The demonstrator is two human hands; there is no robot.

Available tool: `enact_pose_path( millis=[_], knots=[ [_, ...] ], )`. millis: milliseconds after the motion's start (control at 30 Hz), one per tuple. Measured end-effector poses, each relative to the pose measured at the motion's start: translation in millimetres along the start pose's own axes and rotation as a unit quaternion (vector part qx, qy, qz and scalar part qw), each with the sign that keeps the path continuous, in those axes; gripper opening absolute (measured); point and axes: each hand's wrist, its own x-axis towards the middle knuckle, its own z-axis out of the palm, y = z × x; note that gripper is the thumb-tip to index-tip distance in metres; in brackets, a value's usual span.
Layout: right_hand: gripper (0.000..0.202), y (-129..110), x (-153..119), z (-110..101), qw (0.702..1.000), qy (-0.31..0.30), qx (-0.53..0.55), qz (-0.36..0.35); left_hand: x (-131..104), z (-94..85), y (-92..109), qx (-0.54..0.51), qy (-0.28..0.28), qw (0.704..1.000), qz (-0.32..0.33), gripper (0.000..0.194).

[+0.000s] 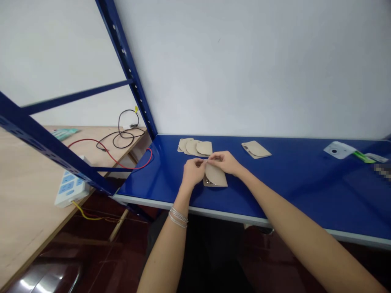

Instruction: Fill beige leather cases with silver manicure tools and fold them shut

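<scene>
My left hand (pixel 194 173) and my right hand (pixel 224 162) meet at the upper edge of a folded tan paper card (pixel 217 176), each pinching it with thumb and fingertips. The card has a curved front flap, and something dark and patterned shows along its lower left opening. Just beyond my hands, several similar tan cards (pixel 194 147) lie overlapped in a row. Another tan folded card (pixel 255 149) rests alone to the right of them. My fingertips hide the top of the held card.
The blue shelf (pixel 293 179) has a grey front edge and a blue upright (pixel 128 69) at left. A white device with a round dark spot (pixel 337 150) lies far right. On the wooden table (pixel 27 183) are a power strip (pixel 72 185) and a black cable (pixel 119 138); a red cable (pixel 122 166) reaches the shelf.
</scene>
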Motion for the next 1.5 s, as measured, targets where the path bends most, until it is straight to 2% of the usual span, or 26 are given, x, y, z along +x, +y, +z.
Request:
enact_pose_path(
  millis=[333,467,633,800,1033,1167,1500],
  knots=[
    [0.022,0,1,6,0.998,0.021,-0.030,-0.057,-23,4.2,-2,0.014,0.013,0.999,0.041,0.025],
    [0.021,1,2,6,0.999,0.012,-0.025,-0.047,-26,5.9,-1,0.042,0.020,0.997,0.058,0.023],
    [0.024,0,-1,5,1.000,-0.006,0.012,-0.024,-29,8.9,0,0.088,0.017,0.989,0.115,0.024],
    [0.026,0,-2,4,1.000,-0.003,0.029,-0.002,-31,10.6,1,0.127,0.042,0.978,0.159,0.022],
    [0.029,1,-1,4,1.000,-0.007,0.014,0.013,-30,9.5,-2,0.129,0.039,0.979,0.151,0.026],
    [0.031,4,-1,4,1.000,-0.007,0.004,-0.002,-30,10.1,-2,0.131,0.045,0.980,0.142,0.025],
    [0.031,6,1,6,1.000,-0.014,0.001,-0.004,-25,11.1,-1,0.086,0.047,0.992,0.083,0.022]
  ],
)
